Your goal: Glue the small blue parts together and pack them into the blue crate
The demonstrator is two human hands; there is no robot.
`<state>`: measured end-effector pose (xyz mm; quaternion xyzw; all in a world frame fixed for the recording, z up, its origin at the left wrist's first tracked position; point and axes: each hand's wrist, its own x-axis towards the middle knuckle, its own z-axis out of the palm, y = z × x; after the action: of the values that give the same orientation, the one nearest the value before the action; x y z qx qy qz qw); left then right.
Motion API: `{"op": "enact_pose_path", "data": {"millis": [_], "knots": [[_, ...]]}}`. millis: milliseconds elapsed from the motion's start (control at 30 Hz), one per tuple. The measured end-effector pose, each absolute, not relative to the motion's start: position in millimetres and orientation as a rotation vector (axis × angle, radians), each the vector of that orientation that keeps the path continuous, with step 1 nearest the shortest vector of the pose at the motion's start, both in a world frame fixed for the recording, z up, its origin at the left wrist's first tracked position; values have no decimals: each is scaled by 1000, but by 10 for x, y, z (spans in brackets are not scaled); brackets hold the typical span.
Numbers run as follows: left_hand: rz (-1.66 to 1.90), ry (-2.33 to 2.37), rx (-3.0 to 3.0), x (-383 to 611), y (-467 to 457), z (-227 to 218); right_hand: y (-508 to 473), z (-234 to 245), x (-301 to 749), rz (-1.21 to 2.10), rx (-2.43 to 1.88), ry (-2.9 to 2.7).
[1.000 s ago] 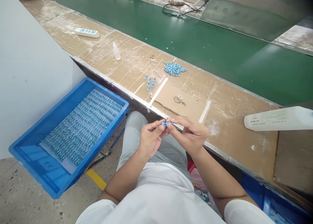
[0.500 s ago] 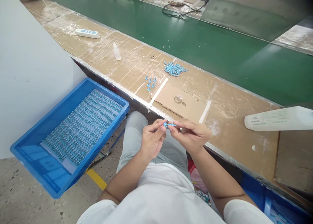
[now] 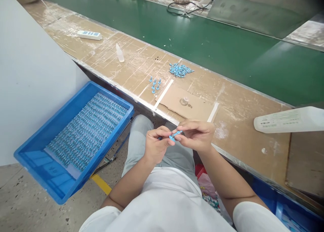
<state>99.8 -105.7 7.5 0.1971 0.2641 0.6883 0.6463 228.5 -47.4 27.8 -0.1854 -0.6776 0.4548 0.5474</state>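
Above my lap, in front of the table edge, both hands pinch a small blue plastic piece [image 3: 172, 137] with a round base. My left hand [image 3: 156, 145] grips its disc end between thumb and fingertips. Thumb and fingers of my right hand [image 3: 197, 135] close on the narrower blue end; whether this is a separate part I cannot tell. Several similar blue pieces [image 3: 153, 87] stand on their round bases on the table. Behind them lies a heap of small blue parts [image 3: 180, 70]. A small clear cup [image 3: 185, 100] sits on a cardboard sheet [image 3: 174, 98] taped down with white strips.
To my left, a blue tray [image 3: 37, 164] holds rows of blue pieces. A small squeeze bottle [image 3: 119, 53] and a power strip [image 3: 89, 35] rest farther left on the table. A large white bottle [image 3: 288, 120] lies at right. Beyond runs a green belt [image 3: 202, 46].
My hands have tilted the blue piece, so its disc now faces lower and more toward me. The right hand has shifted slightly left; the head view has moved a little.
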Motion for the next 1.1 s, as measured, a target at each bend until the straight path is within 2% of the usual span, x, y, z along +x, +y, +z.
{"op": "enact_pose_path", "data": {"millis": [533,1100], "knots": [[1727,744,923,922,-1137,3,-428,407,2308,1309,-377,-1587],[1857,796,878,961,-1206,-41,-561,386,2197,1664,-495,-1367]]}}
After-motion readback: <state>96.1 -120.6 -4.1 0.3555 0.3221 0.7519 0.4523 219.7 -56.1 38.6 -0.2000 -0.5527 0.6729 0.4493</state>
